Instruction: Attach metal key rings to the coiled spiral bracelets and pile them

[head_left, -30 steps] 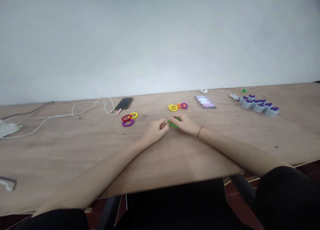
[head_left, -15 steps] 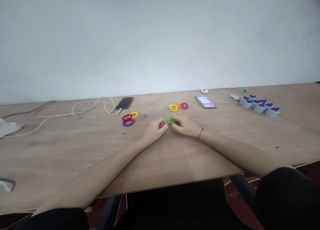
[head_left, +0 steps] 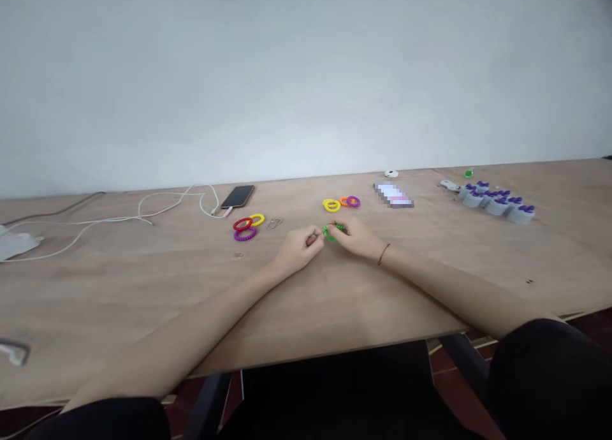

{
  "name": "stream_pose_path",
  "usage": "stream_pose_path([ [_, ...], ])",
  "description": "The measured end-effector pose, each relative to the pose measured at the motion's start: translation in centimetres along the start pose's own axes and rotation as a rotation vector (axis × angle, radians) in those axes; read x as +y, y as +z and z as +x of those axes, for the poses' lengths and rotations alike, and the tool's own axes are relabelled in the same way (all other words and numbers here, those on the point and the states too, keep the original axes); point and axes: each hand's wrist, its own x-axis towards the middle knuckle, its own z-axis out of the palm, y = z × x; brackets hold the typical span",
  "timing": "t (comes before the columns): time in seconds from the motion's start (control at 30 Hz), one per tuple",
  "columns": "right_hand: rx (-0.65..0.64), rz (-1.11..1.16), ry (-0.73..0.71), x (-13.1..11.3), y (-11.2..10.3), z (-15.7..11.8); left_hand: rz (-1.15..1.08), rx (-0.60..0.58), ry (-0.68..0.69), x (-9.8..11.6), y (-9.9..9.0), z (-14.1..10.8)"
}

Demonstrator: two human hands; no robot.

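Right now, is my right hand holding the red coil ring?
No, your right hand holds a green coil ring, while the red one lies on the table.

- The right hand [head_left: 356, 239] covers part of the green coiled plastic ring [head_left: 328, 233].
- Whether the left hand [head_left: 300, 247] pinches anything is too small to tell.
- Pixel blocks blur the bright rectangular phone [head_left: 394, 196].
- The left edge cuts off a crumpled white object [head_left: 19, 245].
- Two tiny dark bits [head_left: 529, 281] defy identification.

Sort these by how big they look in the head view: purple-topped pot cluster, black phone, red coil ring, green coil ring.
1. Purple-topped pot cluster
2. Black phone
3. Red coil ring and green coil ring, unranked: the right hand hides part of the green one.
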Motion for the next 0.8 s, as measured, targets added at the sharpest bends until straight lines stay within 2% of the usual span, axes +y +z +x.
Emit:
stream_pose_path([
  [0.23,0.026,-0.219,-0.272,0.9,-0.1,-0.1,-0.015,-0.008,0.013,-0.3,0.3,0.0],
  [0.33,0.052,-0.267,-0.337,0.9,0.0,-0.2,-0.022,0.002,0.022,-0.3,0.4,-0.1],
  [0.63,0.069,-0.281,-0.289,1.2,0.3,-0.8,-0.095,0.067,-0.092,0.0,0.3,-0.2],
  [0.8,0.143,-0.097,-0.248,0.5,0.7,-1.0,-0.161,0.087,-0.106,-0.3,0.4,-0.1],
])
